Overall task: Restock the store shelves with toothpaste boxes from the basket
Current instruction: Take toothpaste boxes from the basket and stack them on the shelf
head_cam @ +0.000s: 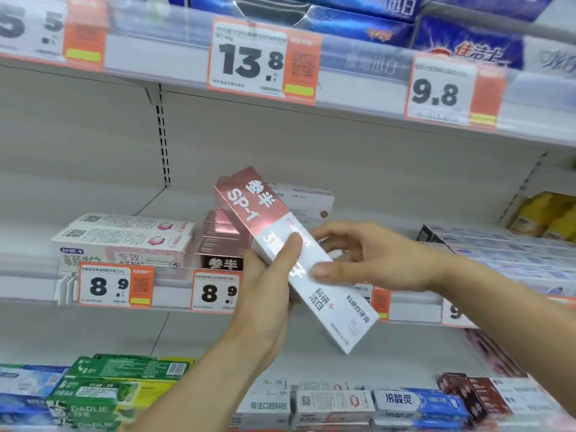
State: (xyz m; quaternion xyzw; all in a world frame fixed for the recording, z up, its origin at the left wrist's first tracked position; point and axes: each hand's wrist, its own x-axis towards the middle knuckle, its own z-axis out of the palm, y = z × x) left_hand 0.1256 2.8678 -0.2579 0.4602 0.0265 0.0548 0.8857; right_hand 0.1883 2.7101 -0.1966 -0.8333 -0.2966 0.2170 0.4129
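Toothpaste box (296,260), pink-and-white, held at frame centre, tilted: pink end toward 11 o'clock, white end toward 5 o'clock. In front of middle shelf (174,275), not resting on it.

Left hand (265,294) at 7 o'clock of box, wrapped around lower left edge, thumb pressed on white face. Right hand (367,260) at 3 o'clock of box, thumb on front face, fingers curled behind; grips box too.

Behind box, toward 10 o'clock: stack of matching pink boxes (221,241) on middle shelf, touching one another. Further toward 9 o'clock: white-and-pink boxes (124,241), stacked. Price tags (115,286) reading 8.9 along shelf edge below them.

At 12 o'clock: upper shelf edge with 13.8 tag (249,60); 9.8 tag (442,92) toward 2 o'clock. Blue boxes (467,45) above.

At 7 o'clock, bottom shelf: green boxes (109,388). At 5 o'clock: white and blue boxes (414,403), dark red ones beside. Basket out of view.
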